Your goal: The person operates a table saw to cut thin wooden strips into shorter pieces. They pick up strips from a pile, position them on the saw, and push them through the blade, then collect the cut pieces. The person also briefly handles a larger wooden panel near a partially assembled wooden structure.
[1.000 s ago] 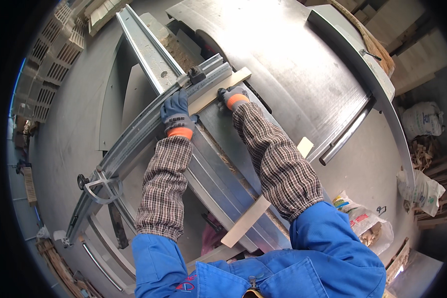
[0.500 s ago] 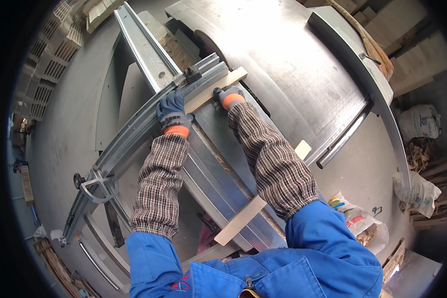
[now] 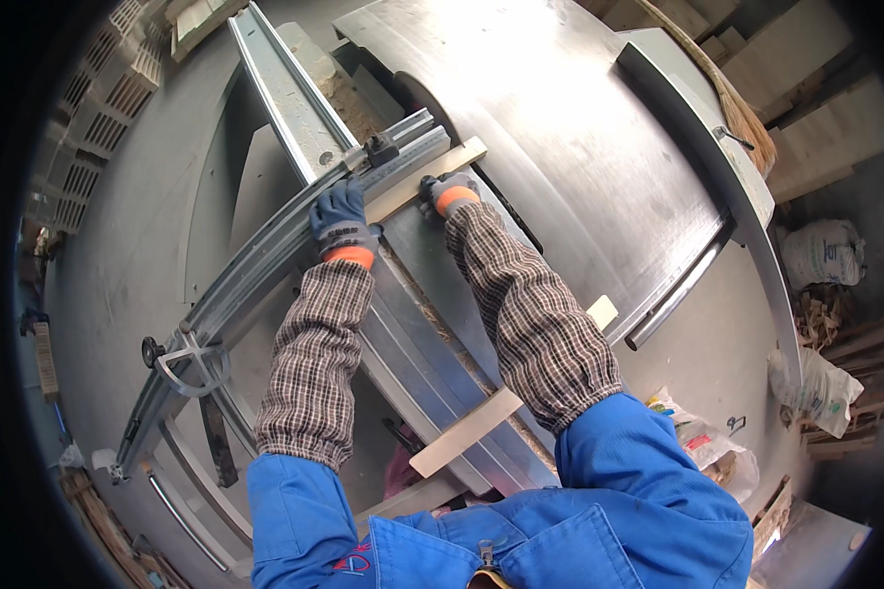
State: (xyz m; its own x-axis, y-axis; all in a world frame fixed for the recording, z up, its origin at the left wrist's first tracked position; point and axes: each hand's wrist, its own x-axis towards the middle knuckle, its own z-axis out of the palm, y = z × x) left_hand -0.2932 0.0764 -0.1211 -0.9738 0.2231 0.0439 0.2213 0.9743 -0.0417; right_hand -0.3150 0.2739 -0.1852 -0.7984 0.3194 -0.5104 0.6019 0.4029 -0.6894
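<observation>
A pale wooden strip [image 3: 462, 155] lies across the metal saw table, along the near side of a long aluminium fence [image 3: 255, 260]. My left hand [image 3: 342, 221], in a grey-blue glove with an orange cuff, is closed over the fence at the strip's left end; its thumb is partly hidden. Gripping the strip's near edge, my right hand [image 3: 449, 192] wears the same kind of glove and has its fingers curled. A black stop block [image 3: 379, 149] sits on the fence just beyond my left hand. Checked sleeve covers reach up both forearms.
Nearer my body, another wooden strip [image 3: 467, 432] lies across the table rails. A small offcut [image 3: 602, 312] rests beside my right forearm. The broad steel tabletop [image 3: 589, 147] extends to the right, with a curved dark guard rail [image 3: 683, 123]. White sacks [image 3: 823, 245] stand at far right.
The view has shifted slightly. Both hands keep their places at the fence and the wooden strip, with no clear movement of either.
</observation>
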